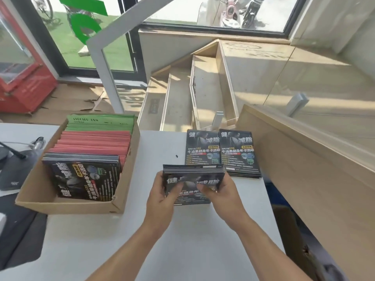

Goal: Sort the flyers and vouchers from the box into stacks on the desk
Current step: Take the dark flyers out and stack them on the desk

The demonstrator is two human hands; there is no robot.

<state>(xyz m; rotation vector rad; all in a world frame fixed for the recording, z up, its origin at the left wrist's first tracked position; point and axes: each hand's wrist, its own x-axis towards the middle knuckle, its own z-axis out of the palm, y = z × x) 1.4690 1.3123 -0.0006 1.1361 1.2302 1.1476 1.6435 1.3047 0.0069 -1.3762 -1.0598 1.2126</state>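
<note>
1. Head view, nearest first: both forearms reach up from the bottom edge to a bundle (pixel 192 183) of dark flyers held above the desk (pixel 162 250). Left hand (pixel 162 194) clasps its left edge, thumb on the printed face; right hand (pixel 225 191) clasps the right edge likewise. Both are closed around the bundle — neither has a free finger spread wide. Motion blur over the fingertips hides whether one sheet is being peeled off.

2. Key relation: the bundle is held with its long axis running away from the person, top edge farthest, the same way up as the two stacks (pixel 223 153) lying just beyond it. They sit side by side, touching or nearly so, toward the desk's far right. The right hand is the nearer one to them, so I judge the next placement is a short push forward and right, with no turning needed.

3. Box (pixel 67 201) lies well to the left, nearer the left hand. Inside it the dark flyers (pixel 87 177) lie turned a quarter against the held bundle, so anything drawn from there needs rotating.

4. Count: two dark stacks on the desk, one bundle in hand, one dark batch in the box, one batch of red vouchers (pixel 95 142) behind it, one of green sheets (pixel 101 122) at the back — single sheets are too many and too thin to number.
</note>
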